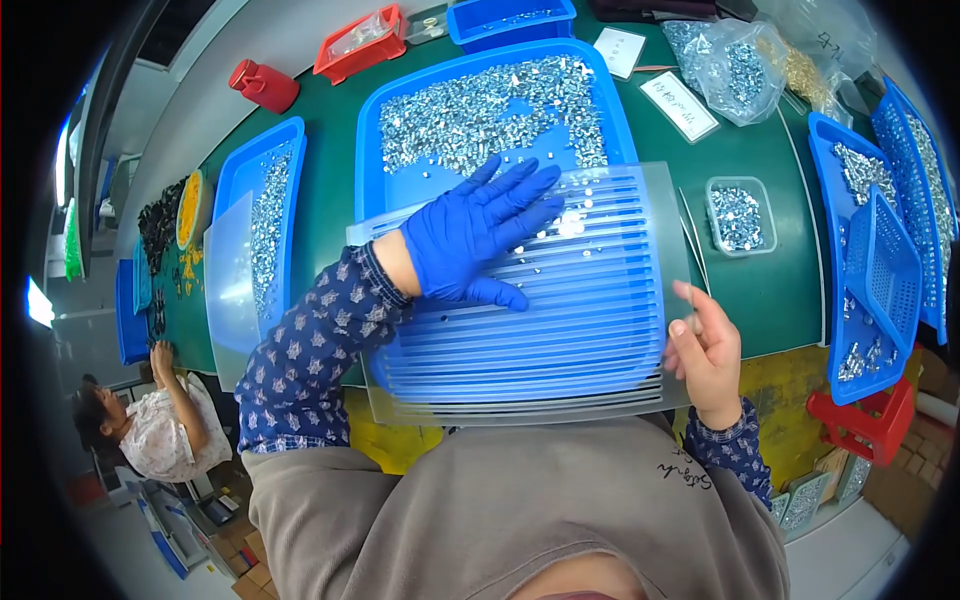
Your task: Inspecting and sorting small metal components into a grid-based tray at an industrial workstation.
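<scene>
My left hand (475, 235), in a blue glove, is spread with fingers apart over a clear grooved plastic plate (520, 345). Several small silvery metal pieces (572, 222) lie on the plate by its fingertips. The plate rests across the near part of a large blue tray (368, 150), whose far part holds a heap of small metal pieces (470, 110). Bare and loosely curled, my right hand (708, 350) is beside the plate's right edge, thumb and index finger apart, nothing visible between them. Thin tweezers (693, 238) lie just right of the plate.
A clear square tub (740, 217) of metal pieces stands to the right, with blue trays (862, 330) beyond. Plastic bags (745, 75) and label cards (678, 105) lie at the back. Another blue tray (290, 200) is left. A co-worker (165, 420) sits far left.
</scene>
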Available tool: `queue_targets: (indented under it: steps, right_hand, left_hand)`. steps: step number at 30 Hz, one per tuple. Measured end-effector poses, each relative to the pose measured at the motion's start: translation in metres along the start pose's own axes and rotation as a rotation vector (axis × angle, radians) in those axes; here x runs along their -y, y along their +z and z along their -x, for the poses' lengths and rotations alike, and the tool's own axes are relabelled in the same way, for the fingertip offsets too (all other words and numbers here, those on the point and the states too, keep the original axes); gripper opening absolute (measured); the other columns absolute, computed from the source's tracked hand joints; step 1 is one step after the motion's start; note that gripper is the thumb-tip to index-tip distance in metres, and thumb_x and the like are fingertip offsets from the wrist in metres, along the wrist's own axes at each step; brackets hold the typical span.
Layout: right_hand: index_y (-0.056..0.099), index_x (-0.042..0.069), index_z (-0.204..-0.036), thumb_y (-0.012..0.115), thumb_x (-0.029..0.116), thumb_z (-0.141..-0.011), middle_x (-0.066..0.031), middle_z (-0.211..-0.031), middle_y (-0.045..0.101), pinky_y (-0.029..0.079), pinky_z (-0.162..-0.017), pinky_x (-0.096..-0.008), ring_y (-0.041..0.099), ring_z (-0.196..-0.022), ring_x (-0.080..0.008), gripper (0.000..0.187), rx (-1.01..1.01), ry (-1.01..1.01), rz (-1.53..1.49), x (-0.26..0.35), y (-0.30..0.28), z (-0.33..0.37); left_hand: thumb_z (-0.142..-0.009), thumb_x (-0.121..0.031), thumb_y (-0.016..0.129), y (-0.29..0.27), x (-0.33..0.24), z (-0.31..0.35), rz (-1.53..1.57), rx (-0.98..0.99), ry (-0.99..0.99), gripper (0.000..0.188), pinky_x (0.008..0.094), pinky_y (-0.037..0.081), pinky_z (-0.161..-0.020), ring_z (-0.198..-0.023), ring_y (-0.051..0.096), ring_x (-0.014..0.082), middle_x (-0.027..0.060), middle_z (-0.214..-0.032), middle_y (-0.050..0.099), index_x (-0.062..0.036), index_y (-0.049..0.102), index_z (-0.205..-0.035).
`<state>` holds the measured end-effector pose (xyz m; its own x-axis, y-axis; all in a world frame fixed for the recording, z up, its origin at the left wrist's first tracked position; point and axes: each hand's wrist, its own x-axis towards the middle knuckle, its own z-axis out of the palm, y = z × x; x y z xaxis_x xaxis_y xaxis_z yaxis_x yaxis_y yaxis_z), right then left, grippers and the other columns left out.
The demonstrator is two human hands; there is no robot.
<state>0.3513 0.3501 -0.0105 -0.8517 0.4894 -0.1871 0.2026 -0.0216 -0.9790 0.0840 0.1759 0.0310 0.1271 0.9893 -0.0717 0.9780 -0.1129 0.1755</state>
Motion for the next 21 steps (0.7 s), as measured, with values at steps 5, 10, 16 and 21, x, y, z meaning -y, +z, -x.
queue_targets:
  steps: [5,10,16,21]
  right_hand:
    - [0.047,-0.004,-0.125,0.053,0.013,-0.09,0.0016,-0.062,0.052,0.035,-0.042,-0.0159,0.047,-0.049,-0.0034,0.04,-0.017,-0.015,0.005,0.0,-0.001,-0.001]
    - [0.047,-0.007,-0.123,0.053,0.012,-0.09,-0.0013,-0.064,0.055,0.042,-0.048,-0.0181,0.051,-0.052,-0.0051,0.039,-0.007,0.005,0.007,0.002,-0.002,0.001]
    - [0.046,-0.007,-0.124,0.053,0.009,-0.089,-0.0016,-0.064,0.055,0.042,-0.048,-0.0185,0.052,-0.054,-0.0054,0.038,0.001,0.005,-0.017,0.001,-0.001,0.001]
    - [0.046,-0.005,-0.125,0.052,0.013,-0.09,0.0011,-0.063,0.052,0.037,-0.043,-0.0158,0.047,-0.049,-0.0034,0.04,-0.015,-0.033,-0.006,-0.003,0.0,0.0]
  left_hand:
    - [-0.074,-0.073,0.046,-0.001,-0.02,0.01,0.038,0.085,0.051,0.1,0.0534,0.01,-0.11,-0.137,0.017,0.0391,0.0208,-0.149,0.018,-0.0051,0.022,-0.144]
    - [-0.071,-0.072,0.051,-0.005,-0.013,0.007,0.069,-0.059,-0.037,0.103,0.0532,0.011,-0.11,-0.138,0.015,0.0395,0.0205,-0.149,0.017,-0.004,0.022,-0.143]
    - [-0.075,-0.068,0.052,0.001,-0.013,-0.014,0.017,-0.053,-0.111,0.099,0.0534,0.01,-0.11,-0.138,0.014,0.0392,0.0204,-0.149,0.017,-0.006,0.02,-0.144]
    - [-0.076,-0.071,0.047,0.004,-0.018,-0.013,0.013,-0.044,-0.133,0.097,0.0564,0.011,-0.109,-0.137,0.018,0.0388,0.0206,-0.147,0.021,-0.0051,0.022,-0.143]
